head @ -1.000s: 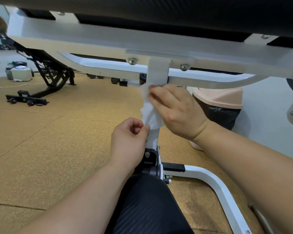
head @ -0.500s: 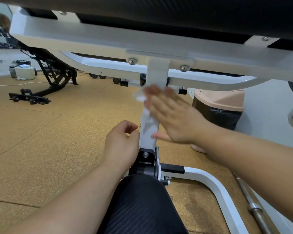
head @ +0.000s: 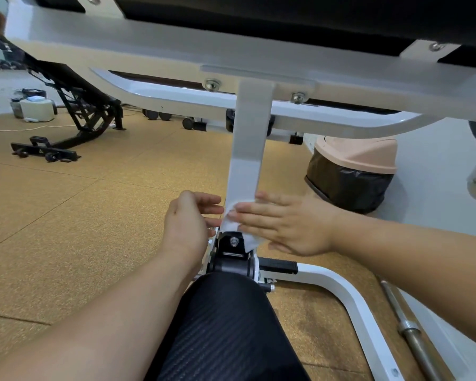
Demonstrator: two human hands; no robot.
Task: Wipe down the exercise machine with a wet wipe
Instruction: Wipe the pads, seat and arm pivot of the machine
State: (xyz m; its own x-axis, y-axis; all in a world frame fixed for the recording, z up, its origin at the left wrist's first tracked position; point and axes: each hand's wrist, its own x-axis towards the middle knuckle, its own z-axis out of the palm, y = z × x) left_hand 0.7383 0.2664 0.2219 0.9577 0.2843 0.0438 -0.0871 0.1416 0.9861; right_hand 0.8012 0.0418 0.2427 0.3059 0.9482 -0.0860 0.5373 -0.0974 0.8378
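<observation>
A white exercise machine fills the view, with a white upright post (head: 249, 149) running down from its top frame to a black bracket (head: 232, 244). My right hand (head: 283, 224) lies flat, fingers straight, and presses a white wet wipe (head: 231, 220) against the foot of the post just above the bracket. My left hand (head: 188, 221) is at the post's left side with relaxed fingers reaching toward the wipe's edge; whether they touch it is unclear. A black padded roller (head: 226, 325) lies below my arms.
A pink-lidded bin (head: 352, 171) with a black liner stands right of the post. A metal barbell (head: 412, 334) lies on the floor at the lower right. A black bench frame (head: 74, 125) and a white container (head: 36, 108) sit at the far left on the cork-coloured floor.
My right hand slid the wipe down the post from just under the top frame to its foot, flattening out. My left hand let go of the wipe's lower end and opened.
</observation>
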